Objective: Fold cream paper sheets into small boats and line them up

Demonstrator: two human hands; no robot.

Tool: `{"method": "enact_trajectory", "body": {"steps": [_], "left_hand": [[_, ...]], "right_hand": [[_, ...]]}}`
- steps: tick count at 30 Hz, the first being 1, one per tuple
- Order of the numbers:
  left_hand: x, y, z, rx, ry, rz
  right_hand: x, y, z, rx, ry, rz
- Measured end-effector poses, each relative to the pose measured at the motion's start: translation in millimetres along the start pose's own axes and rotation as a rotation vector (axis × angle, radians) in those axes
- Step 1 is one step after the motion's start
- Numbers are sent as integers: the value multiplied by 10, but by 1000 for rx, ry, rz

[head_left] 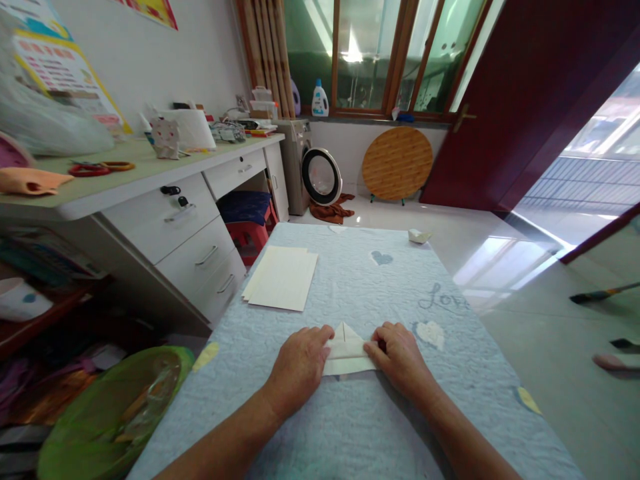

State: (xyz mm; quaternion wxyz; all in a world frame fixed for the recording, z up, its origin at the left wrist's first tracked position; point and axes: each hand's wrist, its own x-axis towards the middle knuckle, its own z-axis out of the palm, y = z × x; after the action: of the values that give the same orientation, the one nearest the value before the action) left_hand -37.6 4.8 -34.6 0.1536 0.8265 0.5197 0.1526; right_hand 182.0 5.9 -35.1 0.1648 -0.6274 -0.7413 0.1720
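A folded sheet of cream paper [349, 353] lies in front of me, with a pointed top, a centre crease and a flat strip along its lower edge. My left hand [303, 357] grips its left end, fingers curled and pressed together. At the right end, my right hand [397, 352] pinches the paper between thumb and fingers. Beyond my left hand rests a stack of cream paper sheets [283, 279]. A small folded paper piece [419, 236] sits at the far right corner of the cloth-covered table [350, 427].
A green basket [65, 427] stands left of the table. The white desk [165, 220] along the wall carries scissors [100, 168] and a paper roll [195, 129]. Farther back are a red stool [249, 235], an open washing machine [295, 150] and a round wooden tabletop [397, 163].
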Motion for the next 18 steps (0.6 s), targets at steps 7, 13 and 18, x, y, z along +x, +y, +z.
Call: {"method": "enact_trajectory", "body": {"steps": [7,13,18], "left_hand": [[-29,11,13,156,83,219],[-55,41,10,286,-69,438],[-88,111,18,347,-77,434]], "right_hand": [[-20,3,-23,-13,16,18],[-56,16,-9,-12,91,-56],[-80,-100,63,-2,35,-230]]}}
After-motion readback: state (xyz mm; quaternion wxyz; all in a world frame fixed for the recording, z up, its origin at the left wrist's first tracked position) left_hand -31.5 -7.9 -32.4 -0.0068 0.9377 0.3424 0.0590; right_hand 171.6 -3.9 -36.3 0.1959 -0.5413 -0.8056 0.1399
